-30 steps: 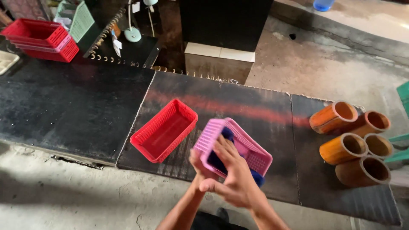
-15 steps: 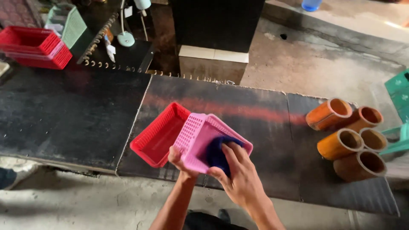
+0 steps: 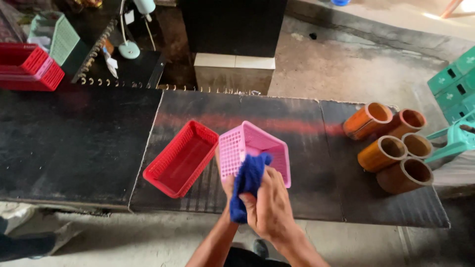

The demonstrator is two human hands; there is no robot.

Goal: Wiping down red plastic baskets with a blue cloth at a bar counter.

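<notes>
1. The pink basket [image 3: 255,151] is held up off the dark tabletop [image 3: 79,148], tilted on edge so that one latticed wall faces the camera. It sits just above and ahead of both hands.
2. The right hand [image 3: 269,210] is curled around a blue cloth [image 3: 247,190], its fingers bunched on the fabric, and presses the cloth against the near wall of the basket.
3. The left hand [image 3: 226,182] is mostly hidden behind the cloth and the right hand. It touches the basket's lower edge from beneath, but how its fingers are set cannot be told.
4. The basket is rectangular, of thin pink plastic pierced in a fine grid. The cloth is soft, thick and crumpled, hanging in a fold below the hand.
5. A red basket [image 3: 182,159] of the same meshed plastic lies open side up on the tabletop, just left of the pink one.
6. The tabletop is black, matt and scuffed, with a reddish smear across its middle.
7. Five clay-coloured tubes [image 3: 391,148], round and hollow, lie clustered on the tabletop well to the right, their open mouths showing.
8. More stacked red baskets [image 3: 27,66] stand at the far left.
</notes>
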